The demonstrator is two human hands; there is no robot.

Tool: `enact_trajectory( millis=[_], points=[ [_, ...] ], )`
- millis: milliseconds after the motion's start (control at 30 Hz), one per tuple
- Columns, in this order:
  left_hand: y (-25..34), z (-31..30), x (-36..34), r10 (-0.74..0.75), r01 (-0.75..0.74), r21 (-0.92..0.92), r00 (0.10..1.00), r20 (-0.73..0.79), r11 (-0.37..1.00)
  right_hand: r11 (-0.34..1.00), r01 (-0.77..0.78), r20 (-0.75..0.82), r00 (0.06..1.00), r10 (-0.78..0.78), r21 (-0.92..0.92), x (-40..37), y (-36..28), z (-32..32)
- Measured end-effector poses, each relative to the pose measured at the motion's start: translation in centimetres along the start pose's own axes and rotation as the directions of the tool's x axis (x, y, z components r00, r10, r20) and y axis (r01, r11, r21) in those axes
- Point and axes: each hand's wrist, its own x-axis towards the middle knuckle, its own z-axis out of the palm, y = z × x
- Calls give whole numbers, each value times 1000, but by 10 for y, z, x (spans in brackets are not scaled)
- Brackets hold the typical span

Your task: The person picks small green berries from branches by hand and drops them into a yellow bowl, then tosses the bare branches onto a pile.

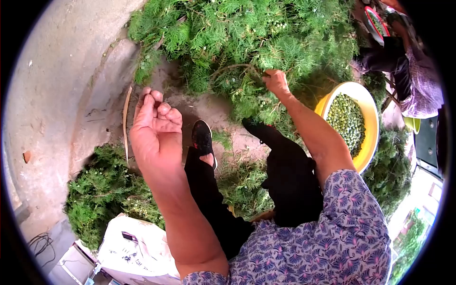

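My left hand (156, 116) is raised at the left, palm up, with its fingers curled in and the thumb pressed against them. Anything inside it is hidden. In front of the big heap of feathery green conifer branches (285, 35), my right hand (277, 81) is closed at the end of a thin brown, curved conifer branch (232, 67). That branch runs left over the foliage, slightly blurred. Right of my right forearm stands a yellow basin (374, 118), partly filled with small round green cones (346, 121).
More cut branches (109, 190) lie at lower left, near a white sack (135, 242). A bare stick (127, 121) lies on the concrete floor (61, 95). My shoe (203, 140) is between the piles. Another person (418, 80) sits at right by a red-rimmed basin (376, 24).
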Motion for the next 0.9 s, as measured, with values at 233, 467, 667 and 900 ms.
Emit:
enact_trajectory(
  millis=[233,467,667,900],
  points=[
    [-3,-1,6,4,-9,61,997,78,998,655,-183,0,963,268,733,7,-36,-99],
    [-23,13,1,84,-121,334,989,122,935,101,-166,122,930,346,981,-34,-147,-165],
    [-35,27,-10,73,-223,542,956,284,810,-90,-163,181,952,247,982,-58,-205,-160],
    [-31,23,-19,-58,-249,668,914,402,701,-254,-253,276,959,62,934,-85,-242,-133]
  ],
)
